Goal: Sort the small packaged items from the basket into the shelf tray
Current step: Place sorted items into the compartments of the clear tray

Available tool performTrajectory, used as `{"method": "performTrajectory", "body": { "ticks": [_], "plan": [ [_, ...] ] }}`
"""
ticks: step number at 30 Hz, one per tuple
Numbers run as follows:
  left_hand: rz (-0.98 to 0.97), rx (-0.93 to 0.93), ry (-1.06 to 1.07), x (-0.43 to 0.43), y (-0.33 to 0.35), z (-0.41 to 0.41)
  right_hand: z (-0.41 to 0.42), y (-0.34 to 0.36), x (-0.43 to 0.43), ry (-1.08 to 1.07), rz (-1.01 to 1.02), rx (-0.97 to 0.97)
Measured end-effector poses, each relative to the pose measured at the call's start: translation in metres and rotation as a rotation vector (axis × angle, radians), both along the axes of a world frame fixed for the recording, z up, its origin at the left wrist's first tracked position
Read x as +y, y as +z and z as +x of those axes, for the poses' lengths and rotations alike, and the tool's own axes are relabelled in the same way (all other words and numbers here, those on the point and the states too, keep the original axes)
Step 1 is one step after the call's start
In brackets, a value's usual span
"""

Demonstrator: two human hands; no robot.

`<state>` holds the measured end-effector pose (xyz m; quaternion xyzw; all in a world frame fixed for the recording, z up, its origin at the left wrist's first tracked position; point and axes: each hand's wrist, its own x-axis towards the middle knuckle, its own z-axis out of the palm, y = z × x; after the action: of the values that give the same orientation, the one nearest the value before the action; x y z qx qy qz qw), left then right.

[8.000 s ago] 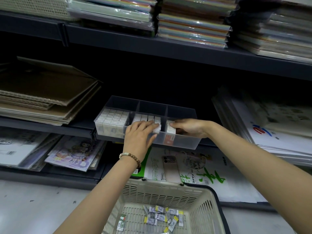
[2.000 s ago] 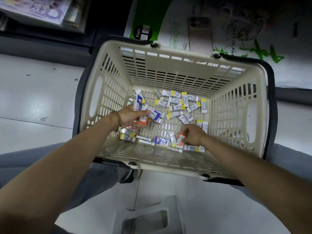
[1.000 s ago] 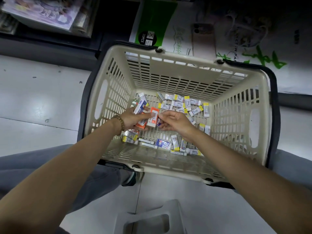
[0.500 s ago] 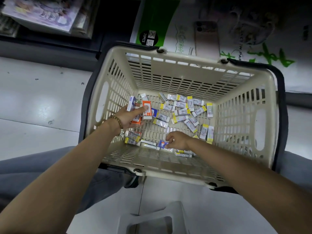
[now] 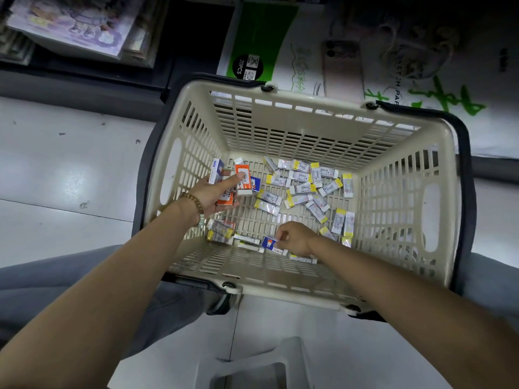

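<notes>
Print on loose packages (image 5: 302, 189): too small to read. Left hand (image 5: 209, 196) covers lower parts of the orange packages (image 5: 242, 175) it holds. Right hand (image 5: 295, 238): fingertips hidden where they meet the blue package (image 5: 269, 242). Basket (image 5: 280, 279) near wall screens packages behind it. Stool (image 5: 252, 366) cut by bottom edge.

— What's in the left hand (image 5: 213, 196)?
— A few packets (image 5: 243, 178), by the left wall of the basket (image 5: 309, 108).
— The right hand (image 5: 295, 238)?
— Pinching a blue packet (image 5: 269, 242) at the near wall; loose packets (image 5: 303, 189) lie beyond.
</notes>
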<state>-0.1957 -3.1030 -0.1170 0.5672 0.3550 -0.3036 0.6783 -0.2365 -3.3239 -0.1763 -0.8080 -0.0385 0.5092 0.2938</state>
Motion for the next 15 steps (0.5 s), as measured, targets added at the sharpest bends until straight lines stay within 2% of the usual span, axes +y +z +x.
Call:
{"method": "performTrajectory", "body": {
  "ticks": [3, 5, 7, 11, 15],
  "plan": [
    [0.007, -0.042, 0.007, -0.002, 0.007, 0.002, 0.017, 0.025, -0.008, -0.407, 0.157, 0.000],
    [-0.013, -0.085, 0.005, -0.007, 0.017, 0.003, 0.033, 0.056, -0.013, -0.790, 0.383, 0.003],
    [-0.076, -0.153, 0.021, -0.017, 0.032, 0.004, 0.048, 0.095, -0.014, -0.987, 0.588, -0.054],
    [-0.169, -0.268, 0.151, -0.042, 0.078, 0.007, 0.058, 0.167, 0.002, -1.047, 0.841, -0.121],
    [-0.203, -0.455, 0.179, -0.057, 0.131, 0.008, 0.050, 0.223, 0.023, -1.054, 0.842, -0.243]
  ]
}}
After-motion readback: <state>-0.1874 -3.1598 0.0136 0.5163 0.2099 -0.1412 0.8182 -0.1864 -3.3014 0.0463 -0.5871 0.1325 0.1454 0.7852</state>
